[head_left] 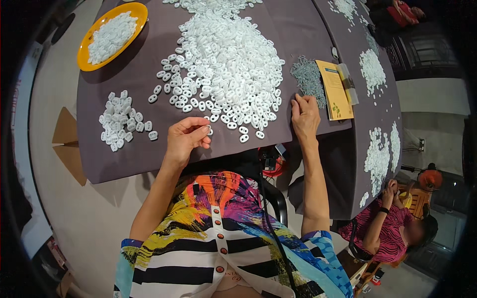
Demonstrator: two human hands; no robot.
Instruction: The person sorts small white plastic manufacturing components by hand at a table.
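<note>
My left hand [186, 140] is closed in a pinch at the table's near edge. Between its thumb and forefinger is a small white oval plastic piece [210, 130], mostly covered by the fingers. A large heap of like white pieces [233, 64], each with two holes, spreads just beyond that hand. My right hand [305, 116] rests beside a pile of small grey screw-like pieces [308, 77], its fingers drawn together at the pile's near left side. Whatever those fingertips hold, if anything, is too small to make out.
A smaller group of white pieces [121, 121] lies at the left, below a yellow plate [141, 14] filled with more. A yellow booklet [334, 92] lies right of the grey pile. At another table [343, 164] on the right, a person [380, 231] sits near more white heaps.
</note>
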